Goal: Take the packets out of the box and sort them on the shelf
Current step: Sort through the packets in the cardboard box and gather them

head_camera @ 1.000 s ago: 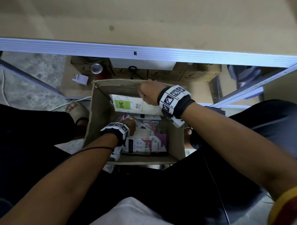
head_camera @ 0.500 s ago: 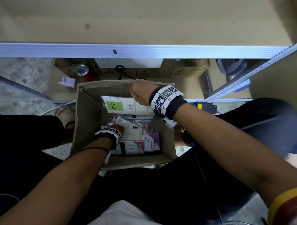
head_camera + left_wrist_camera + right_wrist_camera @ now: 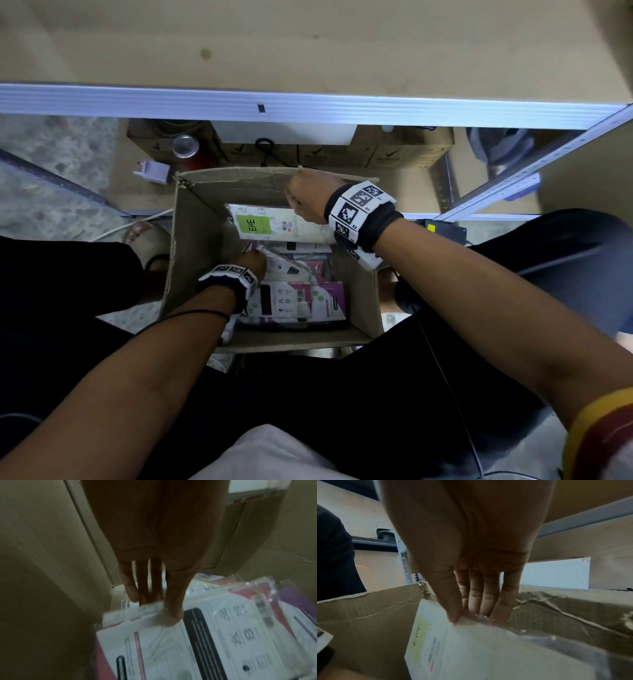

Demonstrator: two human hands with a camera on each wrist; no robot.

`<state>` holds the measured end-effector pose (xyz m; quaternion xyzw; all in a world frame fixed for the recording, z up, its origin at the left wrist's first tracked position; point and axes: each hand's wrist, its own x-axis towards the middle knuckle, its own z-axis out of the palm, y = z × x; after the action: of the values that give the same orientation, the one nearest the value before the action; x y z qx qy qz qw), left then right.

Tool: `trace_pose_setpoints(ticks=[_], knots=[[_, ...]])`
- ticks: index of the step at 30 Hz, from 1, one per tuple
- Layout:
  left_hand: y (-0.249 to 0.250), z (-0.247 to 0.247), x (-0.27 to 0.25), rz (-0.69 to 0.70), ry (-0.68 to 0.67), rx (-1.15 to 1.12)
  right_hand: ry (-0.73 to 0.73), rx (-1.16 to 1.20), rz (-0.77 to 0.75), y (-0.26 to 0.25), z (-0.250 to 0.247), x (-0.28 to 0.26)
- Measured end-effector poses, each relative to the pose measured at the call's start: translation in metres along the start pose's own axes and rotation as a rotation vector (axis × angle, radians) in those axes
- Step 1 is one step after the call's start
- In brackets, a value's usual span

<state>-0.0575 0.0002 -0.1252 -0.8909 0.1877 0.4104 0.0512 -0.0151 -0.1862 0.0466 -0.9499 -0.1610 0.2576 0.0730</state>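
We are reaching into the open brown cardboard box (image 3: 202,246) at the picking-out step: our right hand (image 3: 310,198) is pinching the white packet with the green label (image 3: 274,224) at the far wall, while our left hand (image 3: 251,262) is pinching a clear-wrapped white-and-purple packet (image 3: 214,635) on the pile. Next, we judge, both packets need lifting clear of the walls toward the pale wooden shelf (image 3: 308,44) beyond.

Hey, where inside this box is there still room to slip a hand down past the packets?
A bare strip of floor shows along the box's wall beside the left hand. Elsewhere it is crowded: purple packets fill the floor, and the right hand holds the green-label packet.
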Motion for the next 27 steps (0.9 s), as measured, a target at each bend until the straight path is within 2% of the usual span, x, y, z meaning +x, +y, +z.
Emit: trace_pose_setpoints(ticks=[4, 7, 12, 16, 22, 27], knots=[[0.001, -0.002, -0.011, 0.032, -0.101, 0.019, 0.027, -0.035, -0.007, -0.001, 0.004, 0.002], [0.008, -0.017, -0.016, 0.069, -0.072, -0.044, 0.029, -0.06, 0.001, -0.002, 0.007, 0.006], [0.018, -0.046, -0.032, 0.134, -0.071, 0.039, 0.048, -0.126, 0.048, -0.007, 0.013, 0.009], [0.02, -0.068, -0.048, 0.196, -0.037, 0.014, 0.026, -0.133, 0.09, -0.016, 0.02, 0.005], [0.017, -0.108, -0.084, 0.265, 0.159, -0.049, 0.036, -0.114, 0.096, -0.024, 0.006, -0.01], [0.009, -0.154, -0.13, 0.374, 0.31, -0.088, 0.148, -0.071, 0.136, -0.033, -0.024, -0.037]])
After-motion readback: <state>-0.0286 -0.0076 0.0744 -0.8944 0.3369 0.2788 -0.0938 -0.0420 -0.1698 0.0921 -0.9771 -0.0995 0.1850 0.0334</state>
